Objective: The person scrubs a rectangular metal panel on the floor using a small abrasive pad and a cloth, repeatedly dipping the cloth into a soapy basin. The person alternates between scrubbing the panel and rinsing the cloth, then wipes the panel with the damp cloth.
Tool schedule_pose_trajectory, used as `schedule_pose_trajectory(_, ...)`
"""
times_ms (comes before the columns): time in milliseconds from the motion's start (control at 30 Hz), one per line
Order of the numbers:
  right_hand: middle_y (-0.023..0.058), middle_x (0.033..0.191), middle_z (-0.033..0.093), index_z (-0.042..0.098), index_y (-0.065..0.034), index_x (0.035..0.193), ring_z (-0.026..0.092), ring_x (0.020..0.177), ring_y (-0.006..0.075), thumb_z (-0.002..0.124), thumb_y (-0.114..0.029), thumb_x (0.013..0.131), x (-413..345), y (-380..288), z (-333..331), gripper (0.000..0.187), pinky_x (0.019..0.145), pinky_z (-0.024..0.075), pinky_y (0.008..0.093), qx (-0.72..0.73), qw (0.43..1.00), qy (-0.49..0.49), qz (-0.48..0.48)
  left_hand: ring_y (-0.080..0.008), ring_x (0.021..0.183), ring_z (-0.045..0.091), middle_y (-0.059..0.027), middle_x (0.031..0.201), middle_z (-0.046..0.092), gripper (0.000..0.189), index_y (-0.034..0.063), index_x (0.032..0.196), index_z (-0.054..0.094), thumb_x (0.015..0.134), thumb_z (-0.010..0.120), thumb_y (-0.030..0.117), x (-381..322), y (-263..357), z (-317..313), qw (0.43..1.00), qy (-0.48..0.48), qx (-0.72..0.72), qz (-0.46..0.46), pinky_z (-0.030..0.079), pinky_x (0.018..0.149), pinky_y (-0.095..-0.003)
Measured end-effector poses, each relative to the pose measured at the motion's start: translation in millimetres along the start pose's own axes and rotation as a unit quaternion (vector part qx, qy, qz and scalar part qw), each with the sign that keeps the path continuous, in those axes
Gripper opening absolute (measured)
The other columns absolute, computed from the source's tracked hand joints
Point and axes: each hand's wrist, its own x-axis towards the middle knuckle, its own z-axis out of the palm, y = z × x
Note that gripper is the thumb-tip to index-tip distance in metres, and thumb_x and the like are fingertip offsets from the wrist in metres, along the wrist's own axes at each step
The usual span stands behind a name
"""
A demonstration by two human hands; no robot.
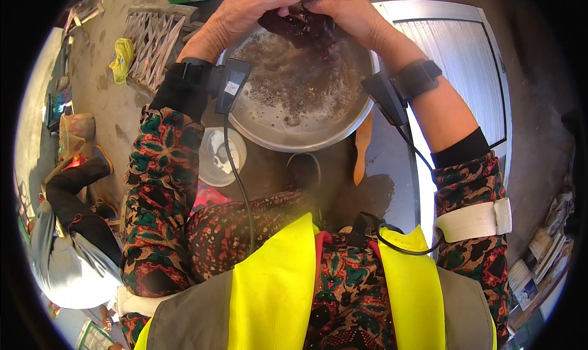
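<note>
A wet, dark maroon cloth (298, 27) is bunched between my two hands at the top of the view, above a wide metal basin (298, 145). My left hand (248, 5) grips one side of it, and my right hand (351, 10) pinches the other side. The thumbs almost meet on the fabric. Below the cloth, brownish water with suds (298, 88) fills much of the basin. The top edge of the view cuts off part of both hands. Wrist-mounted devices with cables sit on both my forearms.
A whitish tub (223, 177) with white stuff inside stands by the basin's near left. A flat wooden stick (363, 143) leans at its right. Further right lies a white-framed ribbed panel (455, 70). Left are a wooden lattice (154, 47), yellow cloth (122, 60) and a seated person (76, 258).
</note>
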Motion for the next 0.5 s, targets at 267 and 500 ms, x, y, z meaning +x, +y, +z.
schedule_pose_trajectory(267, 0.0177, 0.11, 0.068, 0.053, -0.0077, 0.129, 0.064, 0.101, 0.0378, 0.062, -0.018, 0.084, -47.0, 70.6, -3.3, 0.047, 0.089, 0.0505, 0.045, -0.561, 0.816, 0.112, 0.084, -0.0354, 0.126, 0.05, -0.0171, 0.134, 0.055, 0.06, 0.0119, 0.136, 0.052, 0.085, 0.067, 0.039, 12.4, -159.0, 6.7, 0.784, 0.317, 0.508, -0.162, 0.038, 0.103, -0.0513)
schedule_pose_trajectory(500, 0.018, 0.124, 0.054, 0.034, -0.016, 0.149, 0.054, 0.115, 0.0355, 0.057, -0.009, 0.087, -75.4, 132.3, 16.1, 0.066, 0.089, 0.0494, 0.0469, -0.656, 0.754, -0.022, 0.019, -0.0409, 0.147, 0.018, -0.0233, 0.157, 0.021, 0.085, 0.0164, 0.154, 0.025, 0.085, 0.071, 0.032, 33.2, -163.0, 49.5, 0.768, 0.074, 0.603, -0.205, 0.03, 0.109, -0.0601)
